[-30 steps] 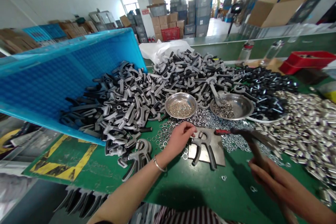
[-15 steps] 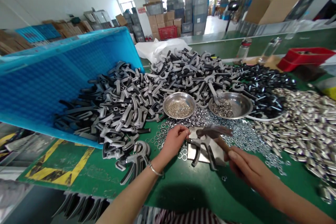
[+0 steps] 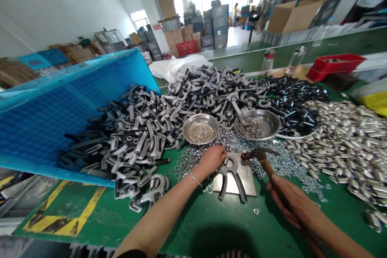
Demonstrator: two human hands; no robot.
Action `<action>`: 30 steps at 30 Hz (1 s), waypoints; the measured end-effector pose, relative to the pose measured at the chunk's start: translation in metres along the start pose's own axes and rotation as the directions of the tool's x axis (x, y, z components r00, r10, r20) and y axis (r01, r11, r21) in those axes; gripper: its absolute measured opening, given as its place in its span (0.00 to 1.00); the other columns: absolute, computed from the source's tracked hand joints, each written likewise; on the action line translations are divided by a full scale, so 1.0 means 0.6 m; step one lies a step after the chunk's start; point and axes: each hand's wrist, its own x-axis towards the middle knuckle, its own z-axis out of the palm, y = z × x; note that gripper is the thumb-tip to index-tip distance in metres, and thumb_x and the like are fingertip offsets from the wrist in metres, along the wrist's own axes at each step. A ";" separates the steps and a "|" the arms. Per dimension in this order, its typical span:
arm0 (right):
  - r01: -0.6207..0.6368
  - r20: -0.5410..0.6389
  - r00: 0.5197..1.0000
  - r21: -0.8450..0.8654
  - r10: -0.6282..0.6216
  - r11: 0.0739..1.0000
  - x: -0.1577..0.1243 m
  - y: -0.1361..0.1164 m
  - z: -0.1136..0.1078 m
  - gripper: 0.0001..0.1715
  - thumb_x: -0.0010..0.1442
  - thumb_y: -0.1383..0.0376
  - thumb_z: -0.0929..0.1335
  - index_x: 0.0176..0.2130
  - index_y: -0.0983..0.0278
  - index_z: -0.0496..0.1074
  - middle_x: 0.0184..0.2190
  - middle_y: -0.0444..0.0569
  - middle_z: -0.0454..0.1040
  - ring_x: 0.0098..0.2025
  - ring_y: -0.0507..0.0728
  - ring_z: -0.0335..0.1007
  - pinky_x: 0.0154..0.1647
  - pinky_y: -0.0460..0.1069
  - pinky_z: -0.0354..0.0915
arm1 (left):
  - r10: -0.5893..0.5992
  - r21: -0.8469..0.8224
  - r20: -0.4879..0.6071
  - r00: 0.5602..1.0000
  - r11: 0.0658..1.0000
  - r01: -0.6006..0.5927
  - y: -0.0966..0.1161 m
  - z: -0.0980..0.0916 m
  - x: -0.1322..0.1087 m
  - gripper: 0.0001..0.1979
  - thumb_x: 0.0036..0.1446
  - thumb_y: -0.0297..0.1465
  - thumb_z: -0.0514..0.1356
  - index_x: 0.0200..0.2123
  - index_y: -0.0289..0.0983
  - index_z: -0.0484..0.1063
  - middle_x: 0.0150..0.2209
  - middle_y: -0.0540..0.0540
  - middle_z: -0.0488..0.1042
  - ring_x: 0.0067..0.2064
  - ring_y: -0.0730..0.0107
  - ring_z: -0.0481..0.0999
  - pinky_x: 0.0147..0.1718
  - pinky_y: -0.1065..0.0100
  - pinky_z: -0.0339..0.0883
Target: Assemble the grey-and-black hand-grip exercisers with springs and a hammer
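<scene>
A grey and black hand grip exerciser [image 3: 234, 168] with a coil spring lies on a flat metal plate [image 3: 249, 181], its two handles spread towards me. My left hand [image 3: 212, 159] is closed at its upper left end, beside the spring; the fingertips and any small part in them are hidden. My right hand [image 3: 292, 198] is wrapped round the wooden handle of a hammer [image 3: 266, 165]. The hammer's head is just right of the exerciser, over the plate's far right corner, apart from the exerciser.
Beyond the plate stand two steel bowls, one with small brass-coloured pieces [image 3: 200, 132], one with pins [image 3: 250, 129]. Loose rings and nuts [image 3: 272, 157] surround them. Grip parts [image 3: 157, 117] spill from a blue crate [image 3: 30, 129]. Metal cylinders [image 3: 338, 141] cover the right.
The hammer has moved right, off the exerciser's top, uncovering it. My left hand has turned, with its fingers at the spring end. The head view has also shifted.
</scene>
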 end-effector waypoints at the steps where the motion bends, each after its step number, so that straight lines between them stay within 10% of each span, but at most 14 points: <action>1: -0.003 0.011 1.000 0.027 0.003 1.000 -0.001 0.006 0.001 0.32 0.60 0.35 0.59 0.35 0.59 0.66 0.12 0.35 0.57 0.11 0.47 0.43 0.09 0.42 0.45 | 0.008 0.032 0.003 1.000 0.999 -0.009 0.000 0.001 0.000 0.07 0.61 0.29 0.58 0.34 0.36 0.76 0.36 0.44 0.79 0.39 0.63 0.77 0.37 0.67 0.66; 18: 0.064 0.099 0.994 -0.156 -0.049 0.986 -0.020 0.016 -0.020 0.26 0.65 0.40 0.58 0.40 0.59 0.65 0.24 0.39 0.71 0.12 0.47 0.56 0.11 0.44 0.51 | 0.293 0.379 0.060 0.954 0.878 -0.293 0.009 0.033 -0.008 0.08 0.65 0.24 0.53 0.39 0.31 0.72 0.40 0.39 0.74 0.47 0.56 0.72 0.52 0.57 0.62; 25: 0.349 0.108 0.929 -0.579 -0.355 0.737 -0.011 -0.087 -0.048 0.22 0.68 0.48 0.57 0.33 0.59 0.67 0.22 0.43 0.70 0.26 0.55 0.68 0.30 0.50 0.63 | 0.136 0.239 -0.208 0.969 0.967 -0.085 -0.010 0.023 -0.076 0.12 0.67 0.29 0.52 0.52 0.32 0.66 0.48 0.39 0.71 0.52 0.59 0.69 0.55 0.57 0.62; 30: 0.410 0.079 0.864 -0.683 -0.497 0.604 0.004 -0.150 -0.014 0.23 0.70 0.49 0.54 0.38 0.59 0.66 0.26 0.46 0.72 0.28 0.57 0.69 0.30 0.50 0.61 | 0.187 0.281 -0.051 0.981 0.945 -0.165 -0.007 0.007 -0.116 0.09 0.61 0.29 0.60 0.45 0.36 0.71 0.45 0.42 0.72 0.50 0.56 0.68 0.53 0.55 0.62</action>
